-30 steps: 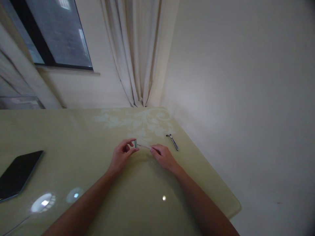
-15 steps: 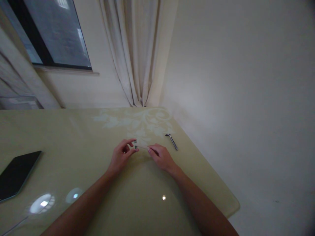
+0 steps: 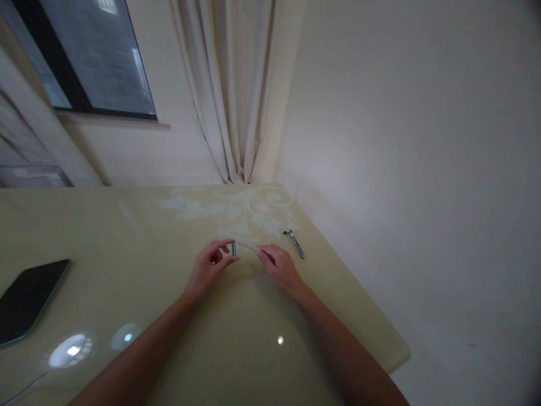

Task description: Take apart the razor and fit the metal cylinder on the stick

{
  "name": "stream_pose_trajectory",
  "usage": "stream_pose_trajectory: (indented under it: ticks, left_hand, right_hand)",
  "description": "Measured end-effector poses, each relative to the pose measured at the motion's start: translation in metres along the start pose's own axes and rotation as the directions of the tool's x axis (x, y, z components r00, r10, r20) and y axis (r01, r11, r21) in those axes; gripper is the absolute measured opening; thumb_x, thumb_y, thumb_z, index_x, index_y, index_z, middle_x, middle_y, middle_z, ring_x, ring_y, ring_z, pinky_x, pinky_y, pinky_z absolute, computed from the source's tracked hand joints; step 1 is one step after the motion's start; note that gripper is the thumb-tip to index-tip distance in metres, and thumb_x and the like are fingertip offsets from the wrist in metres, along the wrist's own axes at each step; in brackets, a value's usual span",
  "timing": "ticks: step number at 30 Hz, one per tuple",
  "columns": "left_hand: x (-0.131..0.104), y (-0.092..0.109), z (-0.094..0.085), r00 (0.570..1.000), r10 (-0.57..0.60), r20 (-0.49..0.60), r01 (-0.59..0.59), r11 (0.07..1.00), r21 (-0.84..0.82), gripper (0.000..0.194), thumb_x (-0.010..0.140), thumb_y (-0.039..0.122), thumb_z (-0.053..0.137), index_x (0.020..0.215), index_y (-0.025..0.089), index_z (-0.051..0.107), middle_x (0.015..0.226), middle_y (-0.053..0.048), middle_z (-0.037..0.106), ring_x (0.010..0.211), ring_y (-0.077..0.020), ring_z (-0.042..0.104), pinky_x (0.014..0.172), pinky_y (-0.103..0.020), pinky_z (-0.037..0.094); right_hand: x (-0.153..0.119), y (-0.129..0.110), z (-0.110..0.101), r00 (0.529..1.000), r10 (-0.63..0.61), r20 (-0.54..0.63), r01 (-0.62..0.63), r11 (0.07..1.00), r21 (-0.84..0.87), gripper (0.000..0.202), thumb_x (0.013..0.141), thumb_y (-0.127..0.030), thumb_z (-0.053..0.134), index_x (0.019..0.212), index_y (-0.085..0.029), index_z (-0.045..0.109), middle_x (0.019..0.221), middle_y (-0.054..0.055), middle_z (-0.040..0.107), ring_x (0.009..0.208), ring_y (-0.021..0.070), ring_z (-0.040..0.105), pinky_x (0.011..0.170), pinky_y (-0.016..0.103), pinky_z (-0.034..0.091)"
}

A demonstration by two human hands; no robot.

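Note:
My left hand (image 3: 214, 259) pinches a small upright green-and-silver bar (image 3: 234, 248) by its two ends, between thumb and fingertips. It is too small to make out its exact kind. A thin pale stick (image 3: 247, 246) is gripped by my right hand (image 3: 276, 265), with the thumb and fingers wrapped round its near end. The stick's far tip points left and sits close to the upper end of the bar; whether they touch I cannot tell. On the table beyond my right hand lies a dark-and-silver razor (image 3: 295, 244).
A dark tablet (image 3: 31, 300) lies flat at the table's left. The glossy table (image 3: 228, 338) ends at the wall (image 3: 401, 169) on the right. Curtains (image 3: 236, 90) hang behind the far edge, and a thin pale cable (image 3: 26, 389) runs at the lower left.
The stick's tip has moved from across the middle of the bar to its upper end. My right hand has shifted slightly right. My left hand stays nearly still.

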State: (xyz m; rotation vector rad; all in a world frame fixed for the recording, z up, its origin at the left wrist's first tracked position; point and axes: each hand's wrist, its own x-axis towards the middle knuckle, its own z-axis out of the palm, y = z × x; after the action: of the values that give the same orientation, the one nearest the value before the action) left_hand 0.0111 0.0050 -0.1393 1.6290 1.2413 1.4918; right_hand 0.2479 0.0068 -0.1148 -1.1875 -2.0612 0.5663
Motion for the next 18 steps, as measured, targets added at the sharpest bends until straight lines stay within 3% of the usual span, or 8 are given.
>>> stream_pose_trajectory:
  ticks: [18]
  left_hand:
    - [0.0006,-0.0011,0.0013,1.000,0.021,0.000,-0.021,1.000,-0.012,0.037,0.076,0.036,0.086,0.112,0.027,0.081,0.084,0.003,0.060,0.057,-0.0082,0.044,0.055,-0.023,0.039]
  right_hand:
    - [-0.0012,-0.0022,0.0010,1.000,-0.003,-0.013,0.003,1.000,0.002,0.030,0.108,-0.033,0.052,0.116,-0.019,0.078,0.101,0.008,0.075,0.094,0.0206,0.067,0.086,0.031,0.048]
